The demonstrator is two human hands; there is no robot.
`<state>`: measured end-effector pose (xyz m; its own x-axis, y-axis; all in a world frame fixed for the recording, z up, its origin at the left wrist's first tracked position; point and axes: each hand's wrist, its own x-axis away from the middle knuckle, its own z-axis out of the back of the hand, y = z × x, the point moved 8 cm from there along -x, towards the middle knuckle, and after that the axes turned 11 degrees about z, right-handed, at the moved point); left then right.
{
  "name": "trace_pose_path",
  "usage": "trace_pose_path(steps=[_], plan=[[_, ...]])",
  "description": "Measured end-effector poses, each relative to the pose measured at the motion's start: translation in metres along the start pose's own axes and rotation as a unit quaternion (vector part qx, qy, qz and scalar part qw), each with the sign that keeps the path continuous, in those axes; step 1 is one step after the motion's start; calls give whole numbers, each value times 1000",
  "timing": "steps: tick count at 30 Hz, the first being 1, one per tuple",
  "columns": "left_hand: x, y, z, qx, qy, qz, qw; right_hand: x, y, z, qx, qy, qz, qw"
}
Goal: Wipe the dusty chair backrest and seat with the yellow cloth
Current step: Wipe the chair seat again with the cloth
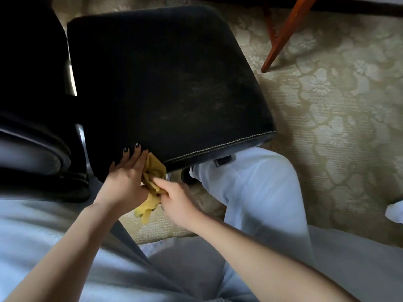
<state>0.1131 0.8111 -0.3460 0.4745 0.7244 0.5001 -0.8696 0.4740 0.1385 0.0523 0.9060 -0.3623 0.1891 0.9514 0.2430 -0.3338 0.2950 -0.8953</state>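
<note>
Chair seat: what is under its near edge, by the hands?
Under the chair seat show the bunched yellow cloth, pinched by the right hand, a trousered knee and patterned carpet. The left hand rests on the seat corner. The chair's base is covered.

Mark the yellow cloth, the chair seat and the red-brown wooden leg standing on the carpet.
yellow cloth (153, 171): head view, on its bunched upper fold.
chair seat (170, 83): head view, on the middle of its dark top.
wooden leg (285, 32): head view, halfway along its slanted length.
</note>
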Motion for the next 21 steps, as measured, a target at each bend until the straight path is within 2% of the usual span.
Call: trace_pose_path(steps=[5, 9, 12, 14, 18, 21], plan=[[2, 1, 1, -9, -5, 0, 1000, 15, 3, 59, -39, 33, 5, 999], [2, 1, 0, 5, -6, -2, 1000, 37, 22, 145, -3, 152, -32, 988], [2, 1, 0, 18, 0, -6, 1000, 53, 26, 217, 142, 256, -46, 955], [1, 0, -1, 14, 1, -4, 1000, 56, 29, 250, 227, 291, -79, 926], [1, -1, -3, 17, 2, -7, 1000, 34, 54, 261, 304, 279, -147, 899], [2, -2, -4, 20, 4, -9, 1000, 21, 78, 246, 254, 299, -167, 905]])
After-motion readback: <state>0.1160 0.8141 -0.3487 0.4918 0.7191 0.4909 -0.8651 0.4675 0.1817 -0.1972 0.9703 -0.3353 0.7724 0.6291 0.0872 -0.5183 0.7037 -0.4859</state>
